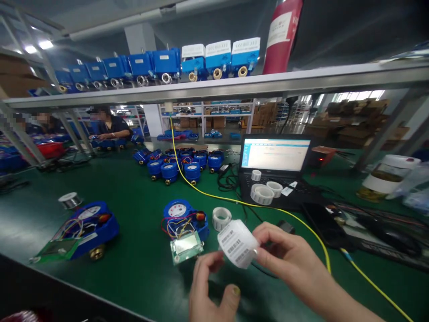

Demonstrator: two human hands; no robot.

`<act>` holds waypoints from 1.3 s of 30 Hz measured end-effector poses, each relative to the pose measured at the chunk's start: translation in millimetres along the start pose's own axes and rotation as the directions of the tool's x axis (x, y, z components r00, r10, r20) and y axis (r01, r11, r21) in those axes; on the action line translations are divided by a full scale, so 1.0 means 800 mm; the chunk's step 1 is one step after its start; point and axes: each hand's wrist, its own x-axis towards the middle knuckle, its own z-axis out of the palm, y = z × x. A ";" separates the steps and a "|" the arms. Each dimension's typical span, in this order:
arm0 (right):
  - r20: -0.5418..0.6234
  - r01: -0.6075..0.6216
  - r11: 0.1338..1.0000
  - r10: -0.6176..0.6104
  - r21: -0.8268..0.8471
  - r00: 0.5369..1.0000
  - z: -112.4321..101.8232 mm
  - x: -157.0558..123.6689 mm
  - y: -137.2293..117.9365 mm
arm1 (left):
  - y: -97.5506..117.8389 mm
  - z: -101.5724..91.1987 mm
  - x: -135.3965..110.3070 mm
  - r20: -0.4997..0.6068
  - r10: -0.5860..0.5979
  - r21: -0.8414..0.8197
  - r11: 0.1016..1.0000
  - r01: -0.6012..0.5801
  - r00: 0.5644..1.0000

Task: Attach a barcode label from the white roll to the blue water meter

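My right hand (288, 261) grips a white roll of barcode labels (237, 243) above the green bench. My left hand (209, 288) is under the roll, with thumb and finger pinching at its loose edge. Just beyond lies an open blue water meter (182, 219) with coloured wires and a small display board (186, 246) hanging off it. A second label roll (221, 218) lies beside that meter.
Another opened blue meter (85, 230) and a solder spool (69, 200) sit at left. A laptop (275, 167) carries more label rolls (263, 193). A yellow cable (301, 221) crosses the bench. Several blue meters (181, 165) stand behind, more on the shelf (214, 82). Two people sit far left.
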 end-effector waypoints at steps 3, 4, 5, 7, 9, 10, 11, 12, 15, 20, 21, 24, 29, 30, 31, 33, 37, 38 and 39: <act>-0.042 0.008 0.999 -0.010 -0.036 0.999 0.023 -0.027 -0.010 | 0.027 0.002 0.003 0.081 -0.207 -0.249 0.943 0.221 0.975; -0.043 0.014 0.999 -0.016 -0.044 0.999 0.028 -0.034 -0.012 | 0.035 -0.001 0.003 0.102 -0.253 -0.290 0.918 0.272 0.962; -0.038 0.017 0.999 -0.018 -0.038 0.999 0.031 -0.040 -0.013 | 0.042 -0.005 0.001 0.115 -0.292 -0.318 0.895 0.314 0.949; -0.030 0.012 1.000 -0.012 0.012 0.999 0.036 -0.049 -0.011 | 0.051 -0.015 -0.003 0.123 -0.345 -0.344 0.864 0.366 0.930; -0.034 0.002 0.997 0.000 0.073 0.999 0.039 -0.055 -0.006 | 0.054 -0.026 -0.008 0.106 -0.365 -0.338 0.861 0.379 0.925; -0.042 -0.004 0.996 0.008 0.093 0.999 0.041 -0.058 -0.003 | 0.053 -0.031 -0.011 0.092 -0.365 -0.334 0.865 0.374 0.927; -0.051 -0.008 0.995 0.014 0.104 0.999 0.044 -0.060 0.000 | 0.052 -0.036 -0.014 0.080 -0.359 -0.330 0.871 0.365 0.930; -0.063 -0.011 0.994 0.018 0.109 0.998 0.046 -0.061 0.003 | 0.051 -0.040 -0.016 0.076 -0.351 -0.323 0.877 0.356 0.933; -0.075 -0.004 0.995 0.012 0.098 0.997 0.053 -0.064 0.007 | 0.049 -0.050 -0.021 0.065 -0.323 -0.294 0.898 0.327 0.944; -0.095 0.047 0.999 -0.045 0.018 0.994 0.055 -0.068 -0.001 | 0.060 -0.053 -0.025 0.030 -0.329 -0.303 0.897 0.323 0.944; -0.090 0.063 0.998 -0.063 -0.002 0.994 0.054 -0.068 -0.003 | 0.063 -0.052 -0.025 0.026 -0.332 -0.313 0.893 0.323 0.943; -0.049 0.101 0.994 -0.102 -0.037 0.994 0.052 -0.070 -0.008 | 0.066 -0.050 -0.025 0.044 -0.323 -0.308 0.896 0.320 0.945; -0.114 0.046 0.999 -0.047 -0.010 0.992 0.054 -0.077 -0.009 | 0.060 -0.046 -0.023 0.112 -0.301 -0.261 0.911 0.321 0.947; -0.144 0.027 1.000 -0.026 0.003 0.989 0.054 -0.078 -0.008 | 0.059 -0.045 -0.023 0.091 -0.315 -0.271 0.905 0.328 0.945; -0.172 0.009 1.000 -0.006 0.018 0.985 0.055 -0.079 -0.008 | 0.060 -0.044 -0.023 0.067 -0.335 -0.289 0.895 0.339 0.940; -0.201 -0.011 0.999 0.020 0.045 0.979 0.054 -0.080 -0.006 | 0.061 -0.042 -0.023 0.026 -0.372 -0.334 0.872 0.359 0.928; -0.211 -0.013 0.997 0.028 0.070 0.977 0.050 -0.080 -0.003 | 0.066 -0.038 -0.023 0.009 -0.395 -0.367 0.853 0.370 0.919; -0.214 -0.009 0.997 0.025 0.073 0.977 0.049 -0.080 -0.003 | 0.066 -0.038 -0.023 0.007 -0.397 -0.367 0.853 0.372 0.918; -0.216 -0.006 0.997 0.022 0.075 0.976 0.048 -0.080 -0.002 | 0.067 -0.037 -0.023 0.007 -0.399 -0.367 0.852 0.374 0.917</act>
